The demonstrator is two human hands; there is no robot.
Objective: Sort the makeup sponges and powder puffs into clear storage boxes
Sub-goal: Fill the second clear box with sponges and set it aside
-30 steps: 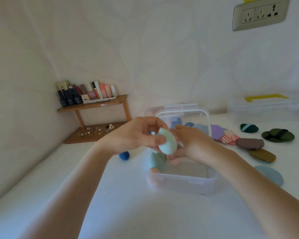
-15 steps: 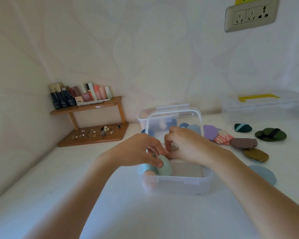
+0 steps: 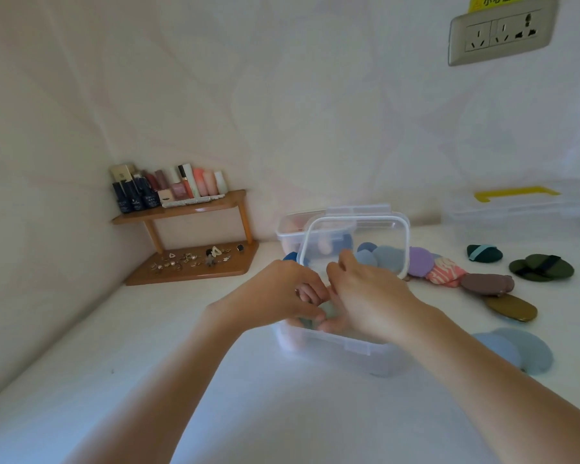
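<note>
The left hand's fingers [image 3: 310,293] and thumb are curling round the mint-green sponge [image 3: 329,311], pressing it down inside the clear box [image 3: 342,351]. Only a sliver of green is showing between the two hands, whereas half a second ago most of the sponge was showing at the box's near rim, and a second ago it was being held above the box. The right hand's fingers [image 3: 332,326] are bending down against the same sponge; whether they are gripping it cannot be told. The left hand [image 3: 275,296] and right hand [image 3: 369,296] are meeting over the box's left half, lower than before. The lid [image 3: 406,242] is standing upright at the box's far side. Right of the box, the powder puffs [image 3: 486,283] are lying where they lay earlier.
</note>
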